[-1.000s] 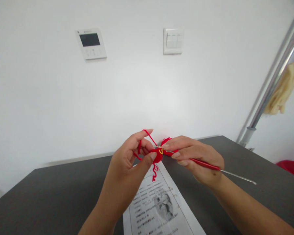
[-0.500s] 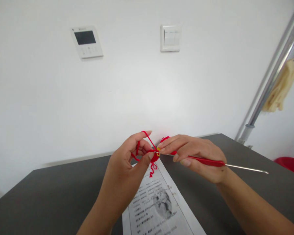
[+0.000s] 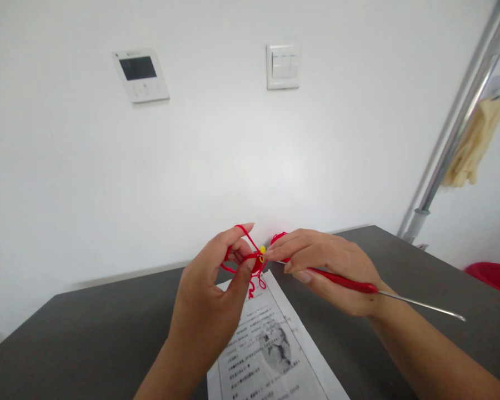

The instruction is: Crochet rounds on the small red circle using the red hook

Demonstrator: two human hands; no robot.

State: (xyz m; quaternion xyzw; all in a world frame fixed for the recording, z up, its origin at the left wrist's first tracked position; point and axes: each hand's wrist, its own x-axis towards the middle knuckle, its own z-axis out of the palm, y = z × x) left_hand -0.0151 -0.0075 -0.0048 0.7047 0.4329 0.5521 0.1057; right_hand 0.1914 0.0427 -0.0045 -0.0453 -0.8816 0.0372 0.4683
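My left hand (image 3: 210, 283) pinches a small piece of red crochet work (image 3: 257, 265) between thumb and fingers. Red yarn (image 3: 248, 235) loops over its raised index finger and runs down to the work, and a curly tail hangs below. In my right hand (image 3: 333, 269) is a crochet hook (image 3: 345, 281) with a red handle; its metal rear end points to the right and its tip is at the work. A yellow stitch marker (image 3: 263, 253) sits at the work's edge, beside my right fingertips. Behind those fingers a ball of red yarn (image 3: 279, 239) is partly hidden.
A printed sheet (image 3: 275, 355) with a dark picture lies on the dark grey table (image 3: 108, 322) under my hands. The white wall behind carries a panel with a screen (image 3: 140, 76) and a light switch (image 3: 283, 66). At right are a metal pole (image 3: 458, 128), yellowish gloves (image 3: 475, 147) and a red object (image 3: 491, 279).
The hook has tilted, its rear end now lower and a little further right. Both hands have shifted slightly left in view, and the yellow marker shows more fully beside my right fingertips.
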